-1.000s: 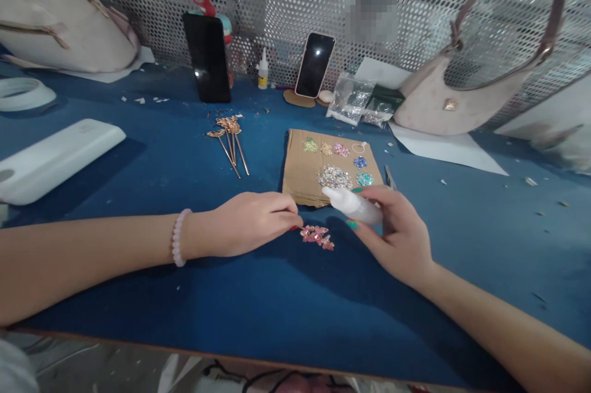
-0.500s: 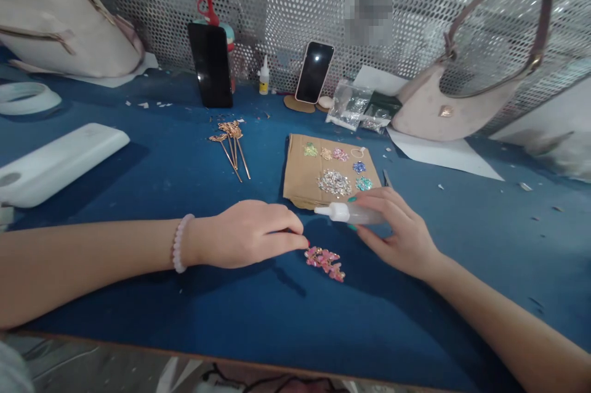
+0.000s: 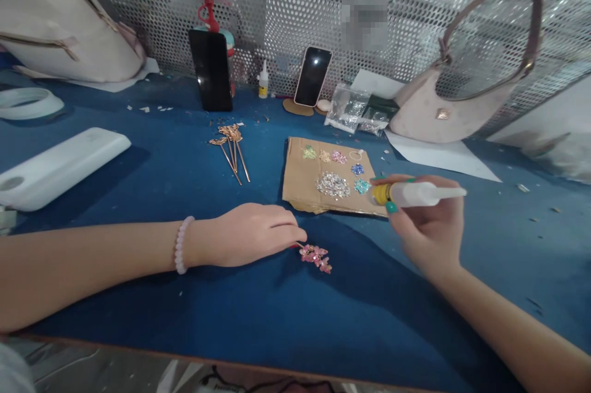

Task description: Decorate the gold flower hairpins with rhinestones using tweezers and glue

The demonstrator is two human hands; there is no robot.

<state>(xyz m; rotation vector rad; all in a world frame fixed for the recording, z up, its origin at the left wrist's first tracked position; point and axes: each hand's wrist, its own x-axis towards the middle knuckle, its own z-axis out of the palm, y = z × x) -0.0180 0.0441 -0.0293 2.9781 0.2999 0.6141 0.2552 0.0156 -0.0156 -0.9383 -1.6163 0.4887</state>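
Observation:
My left hand (image 3: 252,234) is closed, its fingertips pinching the thin stem of a hairpin (image 3: 315,256). Pink flower shapes with small shiny stones cover the hairpin's head, which points right just above the blue tabletop; most of the stem is hidden. In my right hand (image 3: 431,226) is a small glue bottle (image 3: 409,194) with a yellow label and a white nozzle. The bottle lies nearly level, nozzle to the right, over the right edge of a cardboard piece (image 3: 300,180). Small piles of rhinestones (image 3: 333,185) in several colours rest on that cardboard.
Several gold hairpins (image 3: 234,149) lie left of the cardboard. Behind stand a dark phone (image 3: 211,71), a second glue bottle (image 3: 263,84) and a propped phone (image 3: 313,77). A handbag (image 3: 425,113) and plastic packets (image 3: 347,109) are at back right; a white device (image 3: 64,165) lies left.
My right hand has moved right and turned the glue bottle, so its nozzle now points right instead of left. The hairpin has shifted slightly left and turned in my left hand.

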